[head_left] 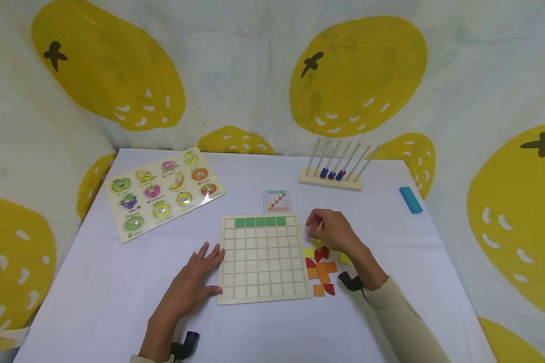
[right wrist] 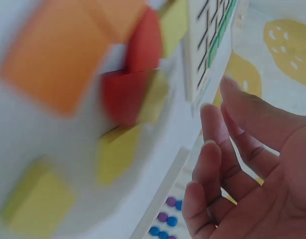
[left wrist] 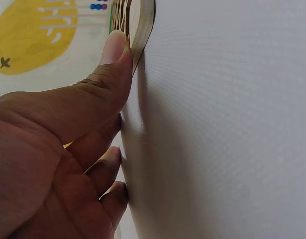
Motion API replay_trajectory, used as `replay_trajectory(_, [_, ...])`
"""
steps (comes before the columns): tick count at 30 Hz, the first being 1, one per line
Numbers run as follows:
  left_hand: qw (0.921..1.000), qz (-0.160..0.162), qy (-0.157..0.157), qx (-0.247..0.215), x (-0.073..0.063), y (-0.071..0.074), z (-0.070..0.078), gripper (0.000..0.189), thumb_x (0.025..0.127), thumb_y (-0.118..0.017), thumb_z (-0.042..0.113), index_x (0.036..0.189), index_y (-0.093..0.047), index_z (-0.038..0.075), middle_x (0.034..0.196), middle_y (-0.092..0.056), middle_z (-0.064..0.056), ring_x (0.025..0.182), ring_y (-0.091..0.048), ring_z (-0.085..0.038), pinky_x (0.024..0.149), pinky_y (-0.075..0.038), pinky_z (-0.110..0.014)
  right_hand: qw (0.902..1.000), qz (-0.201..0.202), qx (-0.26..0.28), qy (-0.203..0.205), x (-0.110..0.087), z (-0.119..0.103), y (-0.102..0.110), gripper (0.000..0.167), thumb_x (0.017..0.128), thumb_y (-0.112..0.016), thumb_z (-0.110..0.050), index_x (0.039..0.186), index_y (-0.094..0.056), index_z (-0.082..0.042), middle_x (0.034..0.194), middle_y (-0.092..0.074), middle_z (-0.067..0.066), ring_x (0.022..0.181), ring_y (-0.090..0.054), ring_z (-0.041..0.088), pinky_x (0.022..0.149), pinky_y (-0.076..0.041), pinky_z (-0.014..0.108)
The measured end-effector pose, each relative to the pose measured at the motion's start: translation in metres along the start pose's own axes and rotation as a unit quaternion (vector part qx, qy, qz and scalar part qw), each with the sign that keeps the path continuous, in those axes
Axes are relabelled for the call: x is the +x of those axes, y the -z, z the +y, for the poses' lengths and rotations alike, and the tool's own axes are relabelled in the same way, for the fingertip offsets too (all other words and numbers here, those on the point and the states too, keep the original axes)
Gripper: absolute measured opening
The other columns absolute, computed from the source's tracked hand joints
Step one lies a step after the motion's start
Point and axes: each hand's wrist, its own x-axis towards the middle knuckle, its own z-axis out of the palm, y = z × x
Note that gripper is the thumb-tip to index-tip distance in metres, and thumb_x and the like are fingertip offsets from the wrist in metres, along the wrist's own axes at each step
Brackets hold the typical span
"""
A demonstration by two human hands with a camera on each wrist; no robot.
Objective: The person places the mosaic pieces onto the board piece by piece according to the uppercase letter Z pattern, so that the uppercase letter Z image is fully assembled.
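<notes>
A wooden grid board lies at the middle of the table, with several green squares along its top row. My left hand rests at the board's left edge with its fingers spread. In the left wrist view its thumb touches the board's side. Off the board's upper right corner hovers my right hand, fingers loosely bent and nothing visible between them. Below it lie loose orange squares, red quarter-round pieces and yellow squares; the right wrist view shows them blurred.
Just behind the board lies a small pattern card. A fruit puzzle board sits at the back left. At the back right stand a wooden peg rack with blue and purple beads and, farther right, a blue block.
</notes>
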Motion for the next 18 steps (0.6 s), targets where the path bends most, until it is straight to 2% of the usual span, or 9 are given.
replay_trajectory(7, [1.0, -0.002, 0.006, 0.0, 0.0, 0.001, 0.002, 0.101, 0.072, -0.097, 0.018, 0.16, -0.048, 0.013, 0.168, -0.041, -0.007, 0.165, -0.02, -0.035, 0.134, -0.023, -0.058, 0.9988, -0.048, 0.002, 0.012, -0.026, 0.027, 0.003, 0.018, 0.087, -0.087, -0.011, 0.099, -0.073, -0.014, 0.089, -0.069, 0.0, 0.082, -0.057, 0.019, 0.069, -0.052, 0.028])
replay_trajectory(14, [1.0, -0.001, 0.005, 0.002, 0.0, 0.003, 0.004, 0.101, 0.071, -0.097, 0.017, 0.159, -0.049, 0.012, 0.167, -0.042, -0.008, 0.165, -0.021, -0.036, 0.134, -0.023, -0.058, 0.9984, -0.039, -0.028, 0.029, -0.037, 0.04, 0.002, 0.021, 0.082, -0.091, -0.009, 0.098, -0.079, -0.016, 0.091, -0.07, -0.002, 0.087, -0.056, 0.018, 0.074, -0.052, 0.028])
replay_trajectory(18, [1.0, 0.0, 0.007, -0.004, 0.0, 0.002, 0.004, 0.1, 0.071, -0.097, 0.016, 0.159, -0.049, 0.013, 0.167, -0.041, -0.008, 0.165, -0.021, -0.035, 0.134, -0.023, -0.058, 0.9981, -0.037, -0.045, 0.02, -0.038, 0.043, 0.001, 0.02, 0.081, -0.092, -0.012, 0.096, -0.079, -0.016, 0.089, -0.068, -0.002, 0.088, -0.057, 0.018, 0.076, -0.053, 0.029])
